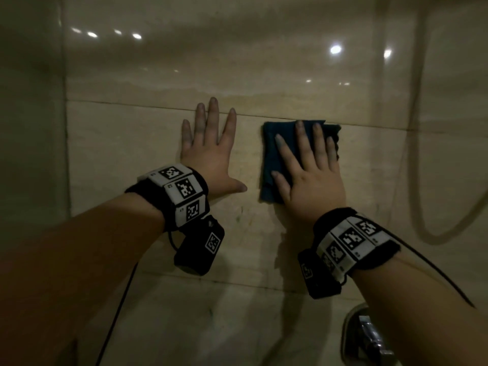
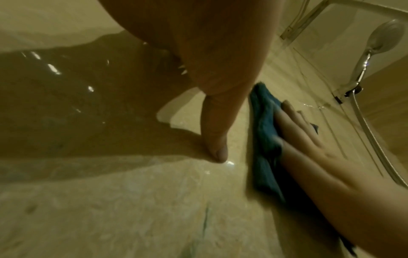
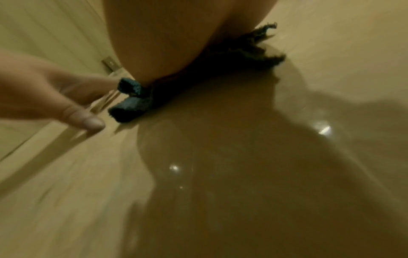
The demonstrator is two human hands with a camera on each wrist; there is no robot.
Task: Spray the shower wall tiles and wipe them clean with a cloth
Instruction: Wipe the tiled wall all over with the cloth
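Head view. The left hand (image 1: 211,157) lies flat on the beige shower wall tiles (image 1: 132,154), fingers straight and spread, holding nothing; its fingertips reach the horizontal grout line (image 1: 132,105). Just beside it, at 3 o'clock, the right hand (image 1: 309,175) presses the folded blue cloth (image 1: 272,154) flat against the same tile with straight fingers, none curled around it. The cloth's top edge sits on the grout line; its frayed right edge shows past the little finger. The thumbs are near each other but apart, with a strip of bare tile between them. Open tile extends toward 12 o'clock, 9 o'clock and 6 o'clock, as far as the wall corner (image 1: 66,154) at the left. Toward 3 o'clock a shower hose (image 1: 414,154) hangs in a loop; the left wrist view shows the handheld shower head (image 2: 384,38) in its bracket. At 5 o'clock a chrome tap fitting (image 1: 369,336) projects from the wall.
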